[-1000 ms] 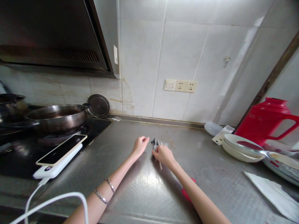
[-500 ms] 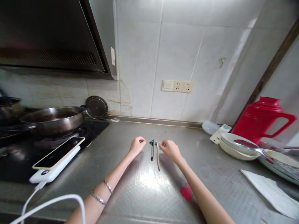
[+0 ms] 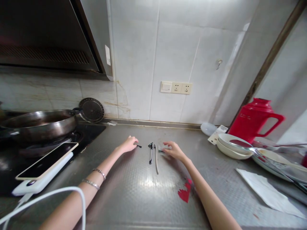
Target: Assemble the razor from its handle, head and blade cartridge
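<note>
A small razor [image 3: 151,153] with a black head lies on the steel counter, its handle towards me. Just right of it is a thin, pale, slightly curved stick [image 3: 156,161] with a dark end, perhaps a toothbrush. My left hand [image 3: 128,144] is low over the counter left of the razor, fingers closed at a short black piece [image 3: 138,146] that juts from the fingertips. My right hand [image 3: 174,150] is right of the stick with its fingers apart. Under those fingertips is a small dark piece [image 3: 161,151], apparently on the counter; its kind is unclear.
A pan [image 3: 40,124] sits on the hob at left, with a phone [image 3: 49,161] on a white power bank and cable nearer me. A red flask [image 3: 254,119], stacked bowls [image 3: 231,151] and a paper napkin [image 3: 268,191] are at right. A red heart sticker [image 3: 184,191] marks the counter.
My hands have moved further apart, the left one leftwards. My right fingers have spread from a pinch. Small dark pieces now show at both hands' fingertips. The view has turned slightly right.
</note>
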Demonstrator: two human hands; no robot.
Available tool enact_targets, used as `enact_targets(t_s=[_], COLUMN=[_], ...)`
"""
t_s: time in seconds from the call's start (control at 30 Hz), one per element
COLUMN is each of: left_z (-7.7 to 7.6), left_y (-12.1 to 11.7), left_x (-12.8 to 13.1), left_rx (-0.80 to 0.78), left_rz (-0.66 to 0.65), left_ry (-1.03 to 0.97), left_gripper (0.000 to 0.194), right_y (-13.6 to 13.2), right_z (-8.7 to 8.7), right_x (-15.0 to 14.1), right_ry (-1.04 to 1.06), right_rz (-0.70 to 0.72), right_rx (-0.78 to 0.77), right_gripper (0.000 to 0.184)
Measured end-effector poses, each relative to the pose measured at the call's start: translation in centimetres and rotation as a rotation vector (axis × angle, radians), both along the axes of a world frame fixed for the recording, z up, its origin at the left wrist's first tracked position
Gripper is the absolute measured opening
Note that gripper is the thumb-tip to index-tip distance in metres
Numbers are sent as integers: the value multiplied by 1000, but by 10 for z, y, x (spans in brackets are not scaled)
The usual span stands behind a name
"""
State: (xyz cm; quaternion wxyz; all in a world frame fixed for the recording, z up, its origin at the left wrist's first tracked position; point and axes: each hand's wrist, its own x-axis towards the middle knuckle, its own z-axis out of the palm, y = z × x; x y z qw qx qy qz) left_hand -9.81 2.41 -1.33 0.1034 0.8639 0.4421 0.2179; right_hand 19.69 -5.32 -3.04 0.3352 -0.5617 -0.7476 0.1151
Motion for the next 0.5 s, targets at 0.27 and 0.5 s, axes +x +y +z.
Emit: enact_targets(t_s=[0.27,0.5], left_z=[-14,-18], left_y=[1,3], left_x=[-7,-5], left_rx=[39,94], left_rz=[-56,-63], left_ry=[12,95], left_gripper=[19,17], right_y=[1,5], right_z=[4,0], right_x=[0,1], right_ry=[43,32], right_rz=[-40,-43], right_rx=[22,36], right_gripper=[36,35])
